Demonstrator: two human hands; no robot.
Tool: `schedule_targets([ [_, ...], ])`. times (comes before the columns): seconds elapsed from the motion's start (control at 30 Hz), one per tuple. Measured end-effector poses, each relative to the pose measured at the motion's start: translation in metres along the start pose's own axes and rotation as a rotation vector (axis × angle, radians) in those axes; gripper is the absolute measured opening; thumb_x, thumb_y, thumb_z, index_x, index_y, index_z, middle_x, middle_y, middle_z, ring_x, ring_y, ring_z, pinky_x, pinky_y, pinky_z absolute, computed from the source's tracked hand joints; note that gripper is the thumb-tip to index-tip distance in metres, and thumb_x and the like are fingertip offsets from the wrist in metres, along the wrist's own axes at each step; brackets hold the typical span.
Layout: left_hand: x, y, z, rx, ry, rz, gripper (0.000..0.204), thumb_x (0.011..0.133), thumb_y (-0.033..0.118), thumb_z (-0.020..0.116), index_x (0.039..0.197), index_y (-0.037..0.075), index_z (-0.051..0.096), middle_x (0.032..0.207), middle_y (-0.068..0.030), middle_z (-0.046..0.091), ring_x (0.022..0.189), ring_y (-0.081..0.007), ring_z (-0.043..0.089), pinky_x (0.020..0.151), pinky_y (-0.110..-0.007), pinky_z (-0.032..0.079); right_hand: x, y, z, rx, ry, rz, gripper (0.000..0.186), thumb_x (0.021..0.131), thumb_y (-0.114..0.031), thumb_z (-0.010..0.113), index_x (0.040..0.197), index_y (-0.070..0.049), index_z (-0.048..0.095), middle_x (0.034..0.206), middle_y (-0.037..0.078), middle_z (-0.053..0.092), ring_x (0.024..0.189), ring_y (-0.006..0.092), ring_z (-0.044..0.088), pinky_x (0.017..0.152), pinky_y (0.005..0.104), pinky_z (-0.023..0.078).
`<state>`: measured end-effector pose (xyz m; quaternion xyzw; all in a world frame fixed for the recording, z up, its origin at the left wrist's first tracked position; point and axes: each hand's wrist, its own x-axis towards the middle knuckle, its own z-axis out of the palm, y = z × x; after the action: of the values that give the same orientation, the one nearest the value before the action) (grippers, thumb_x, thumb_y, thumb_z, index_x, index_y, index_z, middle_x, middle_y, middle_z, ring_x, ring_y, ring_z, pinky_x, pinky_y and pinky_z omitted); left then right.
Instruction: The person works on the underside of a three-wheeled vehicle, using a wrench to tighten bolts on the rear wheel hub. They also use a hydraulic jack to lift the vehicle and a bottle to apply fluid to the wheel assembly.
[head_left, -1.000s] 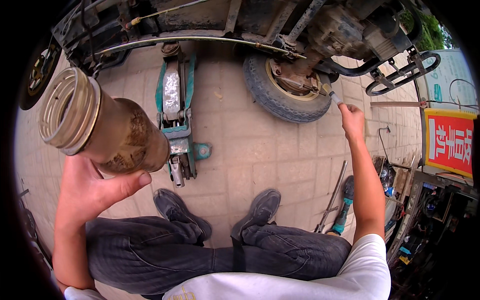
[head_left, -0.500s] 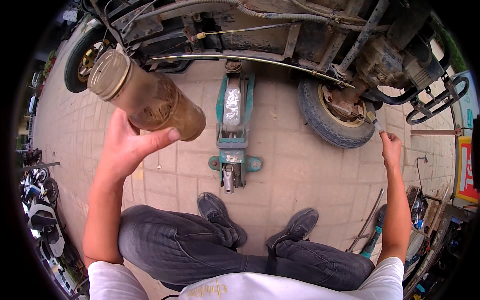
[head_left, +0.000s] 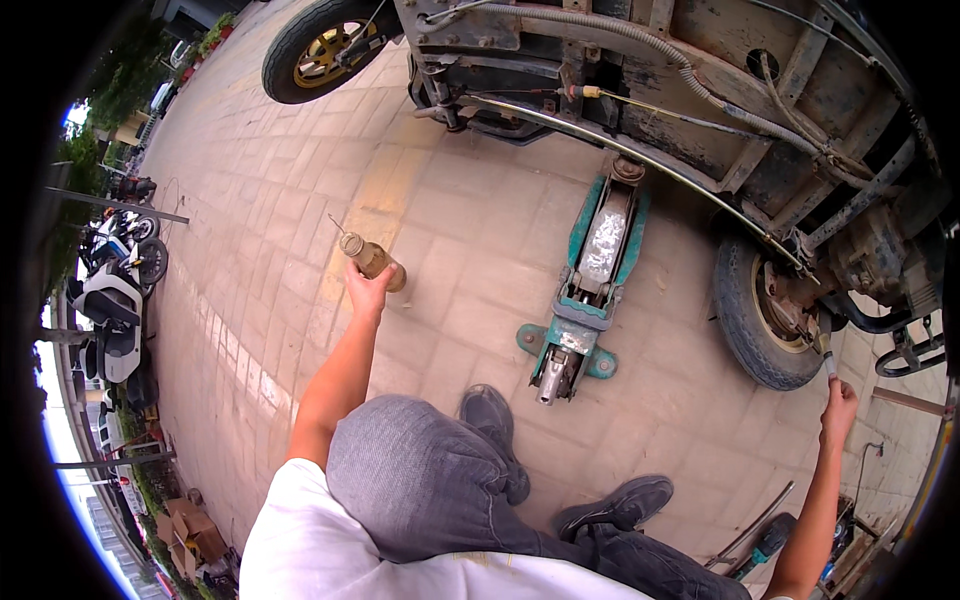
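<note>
My left hand (head_left: 371, 290) grips a clear, brownish glass jar (head_left: 366, 252), held tilted low over the paving on the left. A thin dark line shows by the jar's open mouth; I cannot tell what it is. Out to the right, my right hand (head_left: 841, 402) is closed round the handle of a small paintbrush (head_left: 826, 348). Its bristle end is at the rusty hub (head_left: 790, 310) of a wheel with a black tyre (head_left: 738, 300); whether it touches is too small to tell. The wheel belongs to a vehicle (head_left: 700, 140) tipped up with its underside showing.
A green floor jack (head_left: 605, 240) stands under the vehicle's edge, between me and it. A front wheel (head_left: 318, 55) sticks out at the far left. A green-and-black tool (head_left: 768, 540) and a metal bar (head_left: 750, 520) lie near my right leg. Parked scooters (head_left: 110, 320) line the left.
The view has swung left, so the vehicle and jack sit further right. My left hand has lowered the jar away from me toward the paving. The right hand stays at the wheel hub with the paintbrush.
</note>
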<state>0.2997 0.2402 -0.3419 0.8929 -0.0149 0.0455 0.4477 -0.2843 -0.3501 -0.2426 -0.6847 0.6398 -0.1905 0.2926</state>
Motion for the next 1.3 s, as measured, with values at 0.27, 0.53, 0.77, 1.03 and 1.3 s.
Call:
schedule_targets([
  [0.27,-0.041,-0.042,0.001,-0.137,0.100,-0.349,0.078,0.070,0.024,0.081,0.129,0.000,0.036,0.121,-0.0174,0.049,0.110,-0.0263,0.051,0.094,-0.039,0.042,0.001,-0.002,0.007,-0.012,0.017,-0.083,0.034,0.086,-0.028,0.063,0.076,0.004,0.058,0.064,-0.002,0.045,0.060,0.0076,0.036,0.052,0.0271,0.028],
  [0.53,-0.034,0.086,0.043,-0.203,-0.601,-0.554,0.058,0.086,0.033,0.063,0.128,-0.003,0.047,0.120,-0.0158,0.056,0.107,-0.0277,0.053,0.093,-0.039,0.042,-0.005,0.002,0.003,0.013,0.026,-0.088,0.032,0.086,-0.026,0.062,0.077,0.005,0.058,0.065,-0.001,0.047,0.061,0.0082,0.037,0.054,0.0270,0.031],
  [0.77,0.198,0.165,0.085,-0.241,-0.367,-0.230,0.047,0.092,0.033,0.052,0.119,-0.006,0.055,0.113,-0.0161,0.062,0.098,-0.0257,0.057,0.090,-0.039,0.042,-0.008,-0.006,0.008,-0.011,0.061,-0.120,0.031,0.086,-0.026,0.063,0.071,0.001,0.055,0.062,-0.003,0.042,0.058,0.0075,0.033,0.051,0.0282,0.027],
  [1.03,0.247,0.138,0.187,-0.716,-0.164,-0.634,0.069,0.089,0.048,0.054,0.139,0.002,0.038,0.140,-0.0179,0.044,0.110,-0.0295,0.055,0.104,-0.053,0.027,0.000,0.002,-0.002,-0.041,0.105,-0.069,0.030,0.086,-0.026,0.062,0.070,-0.002,0.055,0.058,-0.004,0.039,0.052,0.0072,0.032,0.046,0.0276,0.025],
  [1.3,0.257,0.113,0.184,-0.771,-0.283,-0.679,0.034,0.090,0.042,0.048,0.064,0.021,0.045,0.054,0.0041,0.031,0.050,-0.0106,0.024,0.058,-0.034,0.025,0.012,0.022,0.013,0.082,0.032,-0.034,0.032,0.089,-0.023,0.057,0.065,-0.005,0.047,0.059,-0.003,0.039,0.056,0.0076,0.032,0.049,0.0301,0.024],
])
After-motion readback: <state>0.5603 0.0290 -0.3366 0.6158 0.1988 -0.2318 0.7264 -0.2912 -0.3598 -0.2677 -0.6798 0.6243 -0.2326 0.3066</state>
